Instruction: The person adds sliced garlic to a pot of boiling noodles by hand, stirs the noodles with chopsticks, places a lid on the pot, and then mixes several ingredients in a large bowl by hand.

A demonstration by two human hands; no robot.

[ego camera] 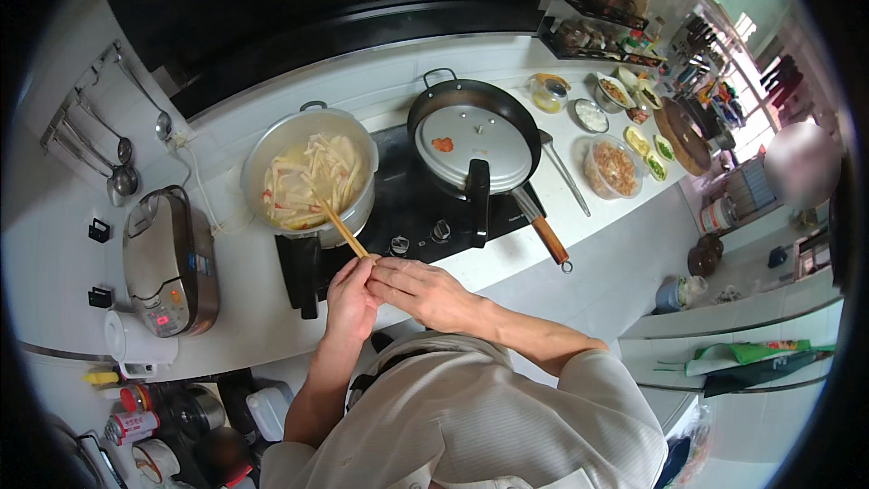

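Both my hands meet just in front of the hob, around the near ends of wooden chopsticks (345, 229). My left hand (352, 299) has its fingertips at the chopsticks' ends, and my right hand (426, 288) lies against it from the right, its fingers partly covering them. The far tips reach into a deep aluminium pot (372, 197), among pale strips of food (333, 163) with red bits in liquid. To the right, a metal lid (492, 129) with a black handle rests in a dark frying pan (529, 115); an orange-red piece of food lies on the lid. Which hand bears the chopsticks' weight is unclear.
A rice cooker (153, 251) and white jug (136, 339) stand left. A metal spatula (567, 173) lies right of the pan, whose wooden handle (550, 241) juts past the counter edge. Beyond are a tub of shredded food (612, 170), several small bowls and a round wooden board (679, 132).
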